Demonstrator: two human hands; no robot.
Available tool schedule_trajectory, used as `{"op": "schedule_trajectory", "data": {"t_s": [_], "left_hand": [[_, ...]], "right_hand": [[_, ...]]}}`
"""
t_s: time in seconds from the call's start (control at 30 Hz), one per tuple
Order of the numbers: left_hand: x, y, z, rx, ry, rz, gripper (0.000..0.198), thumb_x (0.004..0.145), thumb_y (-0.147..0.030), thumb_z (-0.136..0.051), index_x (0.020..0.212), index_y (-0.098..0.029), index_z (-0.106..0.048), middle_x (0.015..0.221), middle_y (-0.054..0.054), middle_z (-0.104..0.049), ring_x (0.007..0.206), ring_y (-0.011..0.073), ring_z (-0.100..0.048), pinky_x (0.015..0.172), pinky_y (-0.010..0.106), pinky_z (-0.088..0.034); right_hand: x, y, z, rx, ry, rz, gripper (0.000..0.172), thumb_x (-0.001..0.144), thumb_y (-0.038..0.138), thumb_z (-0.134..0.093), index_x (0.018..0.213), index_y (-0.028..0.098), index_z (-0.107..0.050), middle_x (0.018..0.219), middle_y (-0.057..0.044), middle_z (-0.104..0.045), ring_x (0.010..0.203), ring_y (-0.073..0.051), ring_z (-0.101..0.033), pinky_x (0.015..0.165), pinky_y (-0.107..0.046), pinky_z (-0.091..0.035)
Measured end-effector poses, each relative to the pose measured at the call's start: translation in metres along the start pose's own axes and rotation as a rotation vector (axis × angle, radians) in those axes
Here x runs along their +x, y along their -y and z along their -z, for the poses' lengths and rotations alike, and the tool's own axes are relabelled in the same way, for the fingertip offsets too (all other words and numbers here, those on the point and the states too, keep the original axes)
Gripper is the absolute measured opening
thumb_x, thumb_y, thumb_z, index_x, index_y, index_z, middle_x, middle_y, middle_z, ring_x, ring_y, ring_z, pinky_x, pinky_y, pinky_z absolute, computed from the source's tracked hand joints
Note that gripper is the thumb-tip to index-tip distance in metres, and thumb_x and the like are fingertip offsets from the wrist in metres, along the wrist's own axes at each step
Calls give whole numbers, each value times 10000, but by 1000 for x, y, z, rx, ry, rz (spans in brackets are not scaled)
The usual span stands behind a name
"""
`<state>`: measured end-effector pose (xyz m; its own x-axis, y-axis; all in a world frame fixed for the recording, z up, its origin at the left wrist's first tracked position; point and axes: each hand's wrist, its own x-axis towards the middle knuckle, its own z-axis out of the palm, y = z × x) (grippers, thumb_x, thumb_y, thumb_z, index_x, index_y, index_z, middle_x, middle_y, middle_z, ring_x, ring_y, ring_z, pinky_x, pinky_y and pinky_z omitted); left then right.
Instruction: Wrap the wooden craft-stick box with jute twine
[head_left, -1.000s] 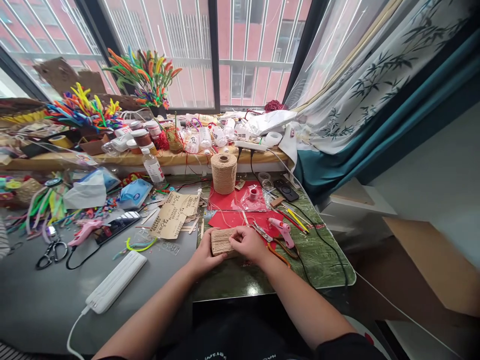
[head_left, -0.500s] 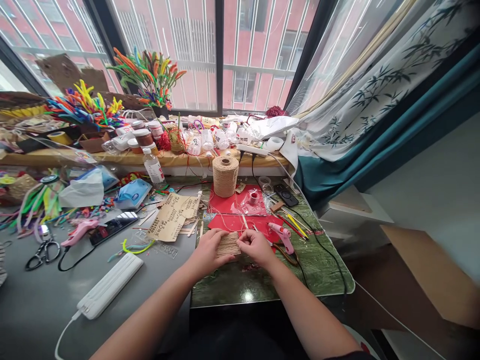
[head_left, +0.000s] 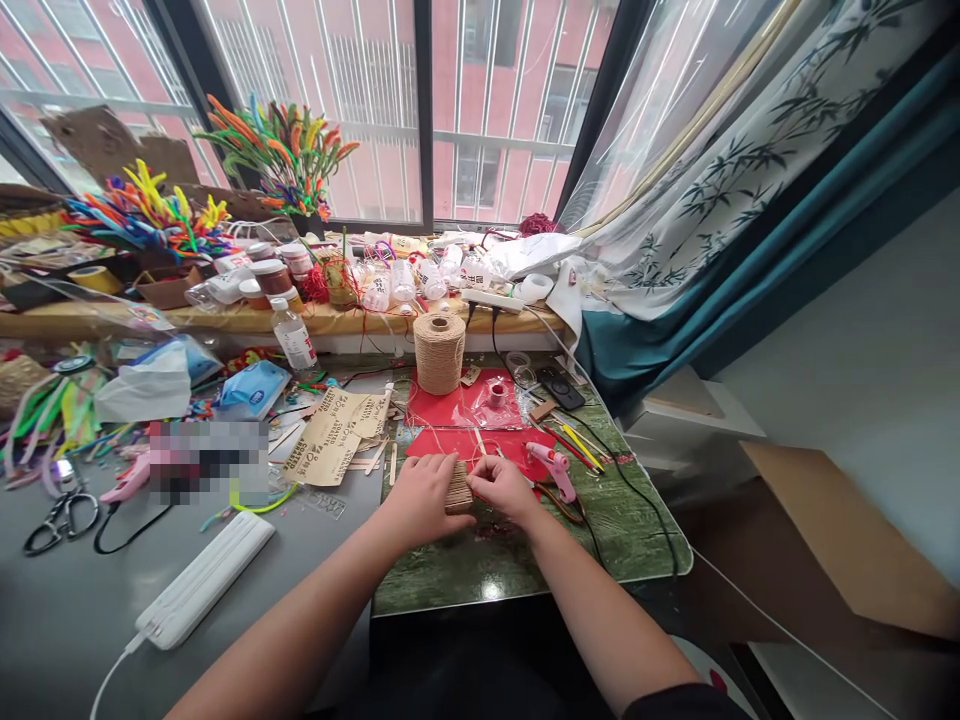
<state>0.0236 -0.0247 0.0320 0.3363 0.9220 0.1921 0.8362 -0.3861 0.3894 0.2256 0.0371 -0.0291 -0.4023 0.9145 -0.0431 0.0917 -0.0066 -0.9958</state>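
My left hand [head_left: 421, 500] lies over a small flat piece wrapped in rows of jute twine [head_left: 458, 487], gripping it between the fingers above and the thumb below. At the right edge of that piece, the thumb and forefinger of my right hand [head_left: 505, 490] are pinched together on the twine. Much of the wrapped piece is hidden under my left hand. Behind my hands a big spool of jute twine [head_left: 439, 355] stands upright, with a loose strand trailing down over red sheets [head_left: 435, 443]. A pink glue gun [head_left: 553, 470] lies just right of my right hand.
Sandpaper sheets [head_left: 330, 450] and wooden sticks lie left of my hands. Farther left are a white power strip [head_left: 206, 580] and scissors [head_left: 64, 520]. Pencils [head_left: 577, 448] and a black cable [head_left: 637, 485] lie on the right. Bottles and pipe cleaners crowd the sill.
The whole view has shifted, so things appear a little farther left. My left hand has slid right over the wrapped piece and covers more of it; my right hand still pinches at its edge.
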Motion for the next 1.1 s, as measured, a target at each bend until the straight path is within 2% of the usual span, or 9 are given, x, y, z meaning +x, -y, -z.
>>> {"op": "schedule_trajectory", "data": {"t_s": [0.1,0.3,0.4,0.53,0.7,0.8,0.93,1.0,1.1], "left_hand": [[1,1,-8,-13,-7,15,732,740,-550,-844,1334,-216,-577,1231,159,-687,1149,395,-640,990,527,-453],[-10,9,-8,-87,-55,25,711,814,-599,-786,1368,-248,-512,1289,124,-664,1195,345,-627,1016,495,-483],[-17,16,-18,-260,-137,65,737,807,-586,-799,1380,-251,-477,1335,126,-623,1225,335,-611,1048,497,-489],[-29,30,-47,-491,-260,130,761,873,-538,-722,1463,-237,-349,1431,154,-518,1334,344,-551,1128,531,-458],[-48,44,-69,-559,-237,137,762,912,-493,-649,1482,-210,-230,1450,183,-464,1377,340,-530,1150,534,-455],[-55,47,-62,-583,-194,148,783,899,-463,-687,1478,-231,-213,1425,168,-495,1332,317,-576,1119,523,-489],[-53,44,-39,-569,-174,176,897,809,-467,-809,1494,-258,-269,1475,151,-484,1347,310,-567,1140,501,-476],[-49,43,-27,-493,-159,155,830,808,-463,-808,1472,-250,-359,1469,147,-497,1371,319,-539,1171,507,-441],[-44,43,-17,-478,-129,131,685,839,-473,-783,1403,-242,-469,1383,127,-564,1302,307,-580,1132,486,-472]], "right_hand": [[0,-5,5,46,21,0,332,753,471,-809,761,193,-628,708,18,-624,645,-140,-545,617,-261,-425],[-6,-2,0,128,41,19,415,755,569,-809,762,196,-627,693,18,-622,629,-142,-551,639,-278,-446],[-9,14,-2,101,43,81,327,816,497,-788,805,197,-658,736,9,-642,662,-146,-559,673,-284,-452],[-12,39,-4,-174,20,214,169,880,351,-728,797,206,-699,733,-4,-648,675,-159,-551,649,-283,-421],[-10,51,-18,-330,67,270,144,860,258,-711,730,215,-668,683,16,-594,633,-148,-514,617,-275,-389],[-10,53,-31,-397,80,313,143,849,208,-699,716,222,-648,689,15,-593,650,-154,-516,638,-282,-380],[-10,56,-49,-482,105,392,190,835,146,-682,682,224,-602,701,5,-596,678,-167,-519,679,-299,-376],[-10,57,-54,-505,119,429,218,843,140,-675,670,224,-573,709,0,-591,695,-171,-522,696,-303,-377],[-8,56,-50,-506,133,431,194,867,155,-663,700,225,-592,716,0,-594,695,-170,-531,696,-302,-385]]}}
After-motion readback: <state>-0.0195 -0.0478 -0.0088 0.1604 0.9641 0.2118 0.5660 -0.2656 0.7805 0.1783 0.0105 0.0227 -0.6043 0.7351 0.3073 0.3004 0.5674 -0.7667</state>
